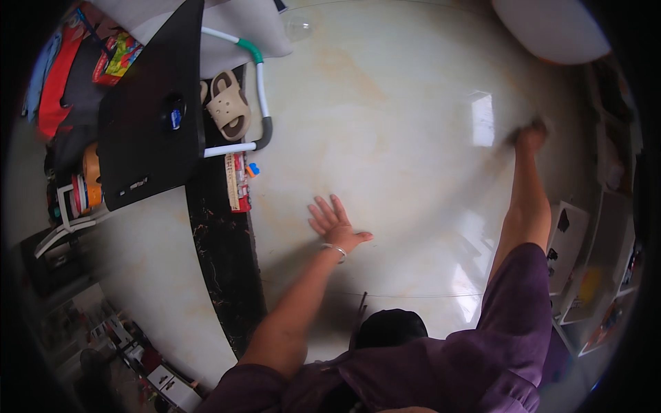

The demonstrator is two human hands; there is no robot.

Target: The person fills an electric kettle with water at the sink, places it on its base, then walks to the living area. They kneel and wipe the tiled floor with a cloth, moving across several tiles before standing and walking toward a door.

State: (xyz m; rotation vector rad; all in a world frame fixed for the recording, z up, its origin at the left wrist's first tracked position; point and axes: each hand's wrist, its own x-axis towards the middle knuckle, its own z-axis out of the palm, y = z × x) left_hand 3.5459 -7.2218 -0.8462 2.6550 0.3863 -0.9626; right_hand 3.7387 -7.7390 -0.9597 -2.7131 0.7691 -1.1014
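Observation:
My left hand is spread over the glossy pale tile floor, palm down, with a silver bangle at the wrist. Its fingers are apart and nothing is in them. Whether the palm presses on the tile or hovers just above is hard to tell. Far to the right, my right hand reaches out near the floor beside the shelving. It is blurred and its fingers look curled; whether it holds anything is not visible. A red toy truck and a small blue-and-orange toy piece lie left of my left hand.
A black-topped small table with white tube legs stands at left. Beneath its edge is a beige sandal, by the black marble strip. White shelving lines the right; a pale rounded object is at upper right.

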